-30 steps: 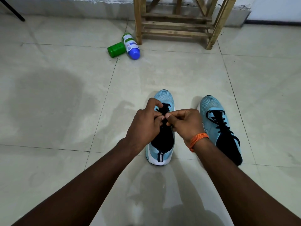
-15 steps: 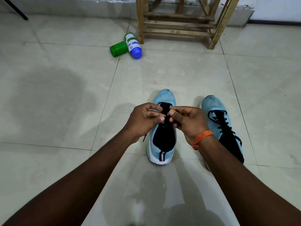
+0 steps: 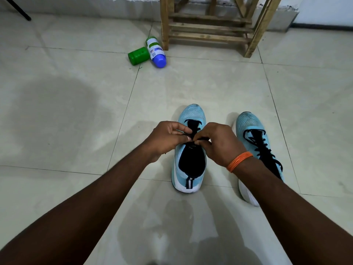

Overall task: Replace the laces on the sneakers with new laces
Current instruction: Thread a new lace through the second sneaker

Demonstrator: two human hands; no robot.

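Both hands over the light-blue sneaker (image 3: pixel 191 114), which stands on the floor (image 3: pixel 76 111), heel twd me. My left hand (image 3: pixel 167 137) and right hand (image 3: pixel 217 144) each have fingers curled, pinching the black lace (image 3: pixel 191 133) around the mid eyelets, above the tongue. The 2nd sneaker (image 3: pixel 248 122) sits near, on the right, w/ its own lace (image 3: pixel 262 148) fully threaded. Risks as I judge them: the lace tip is too small to see, so it may miss the eyelet or fray. Pulling 1 side harder leaves uneven ends. A hard tug could drag the shoe, since nothing pins it.
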